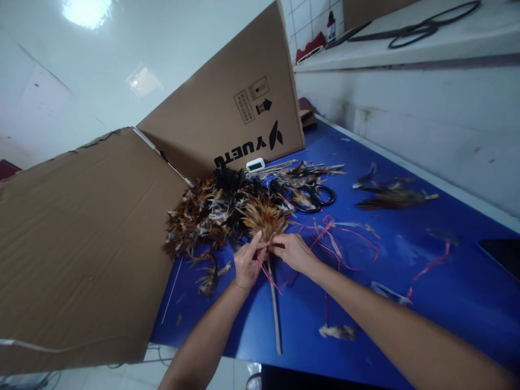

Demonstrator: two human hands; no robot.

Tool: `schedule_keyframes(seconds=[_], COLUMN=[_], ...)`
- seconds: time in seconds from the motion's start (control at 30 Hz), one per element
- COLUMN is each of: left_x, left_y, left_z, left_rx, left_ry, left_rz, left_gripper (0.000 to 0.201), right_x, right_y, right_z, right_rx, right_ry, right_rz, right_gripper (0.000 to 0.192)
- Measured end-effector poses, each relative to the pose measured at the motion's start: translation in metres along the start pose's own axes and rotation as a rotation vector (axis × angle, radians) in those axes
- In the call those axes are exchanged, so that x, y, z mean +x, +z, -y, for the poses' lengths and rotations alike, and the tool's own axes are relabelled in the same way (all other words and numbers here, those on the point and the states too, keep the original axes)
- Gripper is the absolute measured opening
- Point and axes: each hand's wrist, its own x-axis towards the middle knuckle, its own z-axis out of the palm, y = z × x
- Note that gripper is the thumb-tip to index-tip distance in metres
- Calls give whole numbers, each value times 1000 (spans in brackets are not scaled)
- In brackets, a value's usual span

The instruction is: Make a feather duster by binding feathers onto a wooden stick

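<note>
A feather duster (264, 214) with golden-brown feathers at the top of a thin stick (275, 314) lies over the blue table, the stick pointing toward me. My left hand (247, 262) is closed around the base of the feathers, thumb and fingers pinching there. Close against it, my right hand (294, 252) pinches at the same spot, where pink string (271, 279) wraps and trails down beside the stick. The fingertips partly hide the binding. More pink string (329, 230) lies loose to the right. Just beyond are scissors (319, 197) with black handles.
A heap of brown and black feathers (199, 216) sits at the left against an open cardboard box (227, 103). A small white device (255, 165) stands behind it. Loose feathers (392, 196) and a dark flat object (501, 254) lie to the right on the blue table (365, 249).
</note>
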Motion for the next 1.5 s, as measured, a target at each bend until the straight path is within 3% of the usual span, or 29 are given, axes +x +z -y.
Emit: schedule_keyframes(seconds=[0.4, 0.67, 0.93, 1.07, 1.3, 1.5], left_x=[0, 0, -3, -4, -1, -2], left_y=[0, 0, 2, 2, 1, 1], left_z=[0, 0, 3, 3, 1, 2], left_rx=[-16, -22, -19, 9, -17, -19], left_ry=[5, -20, -46, -45, -6, -10], left_rz=[-7, -10, 0, 11, -7, 4], left_gripper=[54, 52, 52, 51, 56, 57], right_x=[4, 4, -1, -3, -2, 0], right_y=[0, 2, 1, -1, -7, -8], right_z=[-3, 6, 19, 20, 10, 10], right_rx=[144, -176, -544, -674, -366, -317], right_ry=[200, 35, -56, -81, -2, 5], right_rz=[115, 19, 122, 112, 51, 46], right_gripper=[18, 12, 11, 13, 9, 10])
